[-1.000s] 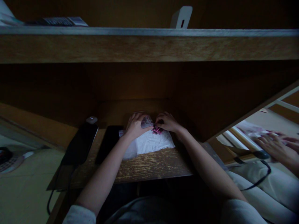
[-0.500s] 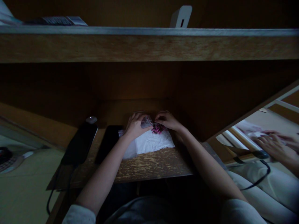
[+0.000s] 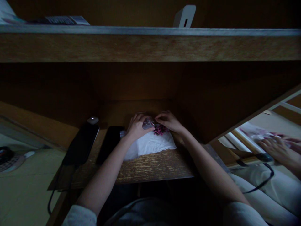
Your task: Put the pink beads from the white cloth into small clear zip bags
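Observation:
My left hand (image 3: 137, 126) is closed around a small clear plastic bag (image 3: 148, 122), thumb on the near side and fingers over the far side. Just right of it, my right hand (image 3: 169, 121) is in a pinch above a heap of small pink and dark beads (image 3: 160, 129). Whatever lies between its fingertips is too small to make out. The beads rest on a crumpled white sheet (image 3: 156, 144), paper or cloth, spread on the worn wooden desk (image 3: 150, 168). A translucent sheet (image 3: 131, 153) shows beneath my left wrist.
Left of my arm lie a dark flat device (image 3: 109, 142) and a black slab (image 3: 81, 144) with a cable, a small white gadget (image 3: 92, 120) behind it. A shelf edge (image 3: 150, 47) crosses above. At right, another person's hands (image 3: 277, 146) handle clear plastic.
The whole view has shifted very slightly. My right fingertips have moved a little away from the bag's opening, while my left hand keeps its grip.

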The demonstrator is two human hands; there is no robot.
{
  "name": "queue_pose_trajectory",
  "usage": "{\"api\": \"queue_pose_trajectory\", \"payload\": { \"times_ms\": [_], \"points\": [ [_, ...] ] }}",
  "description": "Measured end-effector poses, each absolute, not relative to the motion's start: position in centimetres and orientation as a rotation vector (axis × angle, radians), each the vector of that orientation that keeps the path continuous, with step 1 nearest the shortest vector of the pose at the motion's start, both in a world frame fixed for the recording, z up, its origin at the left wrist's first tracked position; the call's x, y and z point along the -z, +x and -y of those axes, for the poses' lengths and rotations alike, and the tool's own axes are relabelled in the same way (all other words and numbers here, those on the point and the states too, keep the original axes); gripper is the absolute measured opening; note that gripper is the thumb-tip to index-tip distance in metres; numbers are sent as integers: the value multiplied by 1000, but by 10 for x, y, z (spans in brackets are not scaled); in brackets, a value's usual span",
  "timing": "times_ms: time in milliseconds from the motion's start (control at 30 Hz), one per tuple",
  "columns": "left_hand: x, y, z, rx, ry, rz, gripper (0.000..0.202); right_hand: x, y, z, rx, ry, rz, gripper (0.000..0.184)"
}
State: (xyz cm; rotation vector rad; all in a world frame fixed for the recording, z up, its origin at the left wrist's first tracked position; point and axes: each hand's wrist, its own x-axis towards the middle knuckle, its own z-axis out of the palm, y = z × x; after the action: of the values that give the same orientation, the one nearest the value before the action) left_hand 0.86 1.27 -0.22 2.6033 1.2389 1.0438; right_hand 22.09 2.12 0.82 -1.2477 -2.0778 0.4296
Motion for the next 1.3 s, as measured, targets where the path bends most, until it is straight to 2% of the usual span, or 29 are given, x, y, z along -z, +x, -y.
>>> {"api": "queue_pose_trajectory", "payload": {
  "times_ms": [300, 833, 1100, 1300],
  "points": [
    [1, 9, -12, -1042, 2612, -1253, 50, 1, 228, -23, -233, -1402, 2382, 14],
    [4, 8, -15, -1061, 2620, -1241, 51, 2, 224, -21, -241, -1408, 2390, 13],
    [2, 8, -14, -1079, 2603, -1222, 51, 1, 225, -26, -464, -1249, 2245, 15],
    [4, 8, -15, -1087, 2602, -1211, 51, -11, 218, -20, -770, -1151, 1820, 13]
  ]
}}
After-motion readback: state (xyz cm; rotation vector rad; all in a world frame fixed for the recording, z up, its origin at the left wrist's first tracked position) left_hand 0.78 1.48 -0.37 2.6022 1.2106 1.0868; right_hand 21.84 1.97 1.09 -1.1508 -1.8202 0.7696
